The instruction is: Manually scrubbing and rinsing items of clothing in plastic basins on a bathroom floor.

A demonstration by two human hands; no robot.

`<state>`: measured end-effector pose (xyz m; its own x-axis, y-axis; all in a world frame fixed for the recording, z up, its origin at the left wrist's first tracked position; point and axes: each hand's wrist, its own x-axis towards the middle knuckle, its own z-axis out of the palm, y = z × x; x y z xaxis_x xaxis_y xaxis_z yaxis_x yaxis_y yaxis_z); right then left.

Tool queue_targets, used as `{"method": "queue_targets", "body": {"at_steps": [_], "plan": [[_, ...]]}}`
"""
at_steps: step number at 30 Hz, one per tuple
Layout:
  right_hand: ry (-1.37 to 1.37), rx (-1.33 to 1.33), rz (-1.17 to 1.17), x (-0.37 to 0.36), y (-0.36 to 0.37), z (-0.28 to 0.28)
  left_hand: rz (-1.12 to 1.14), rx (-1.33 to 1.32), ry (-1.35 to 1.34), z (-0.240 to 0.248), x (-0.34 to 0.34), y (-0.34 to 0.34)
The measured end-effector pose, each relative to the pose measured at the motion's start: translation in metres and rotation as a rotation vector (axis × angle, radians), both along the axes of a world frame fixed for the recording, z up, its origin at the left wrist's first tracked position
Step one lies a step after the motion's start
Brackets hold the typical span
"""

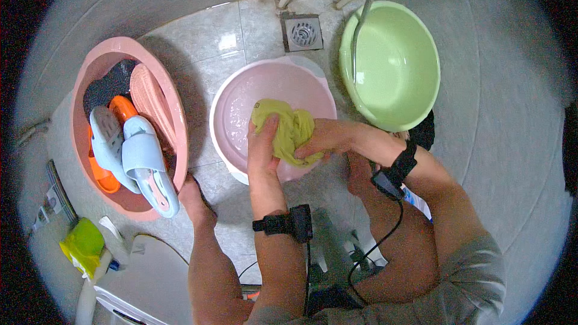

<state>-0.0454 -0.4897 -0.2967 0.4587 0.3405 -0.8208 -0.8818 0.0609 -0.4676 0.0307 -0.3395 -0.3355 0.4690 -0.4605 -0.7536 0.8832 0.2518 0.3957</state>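
Between my hands is a crumpled yellow-green cloth (286,129), bunched up over a pink basin (232,108) with a white rim. My left hand (263,147) grips the cloth from its left side, thumb laid across it. From the right, my right hand (316,142) is closed round the cloth's lower right part, and some of its fingers are hidden. The basin stands on the floor in front of me, with what looks like wet, shiny patches or water inside.
At left a pink tub (180,126) holds light blue slippers (144,144), orange slippers (108,177) and other footwear. A green basin (400,66) stands at right with a metal shower hose (361,24) hanging into it. Behind is a floor drain (303,33). A white box-like thing (144,280) is at lower left.
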Motion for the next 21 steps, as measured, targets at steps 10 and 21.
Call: {"method": "queue_targets", "body": {"at_steps": [10, 21], "plan": [[-0.593, -0.708, 0.504, 0.002, 0.013, -0.041, -0.138, 0.340, -0.296, -0.009, -0.006, -0.027], [-0.545, -1.076, 0.428, 0.014, 0.042, -0.013, 0.374, 0.241, -0.221, -0.027, -0.002, -0.028]]}}
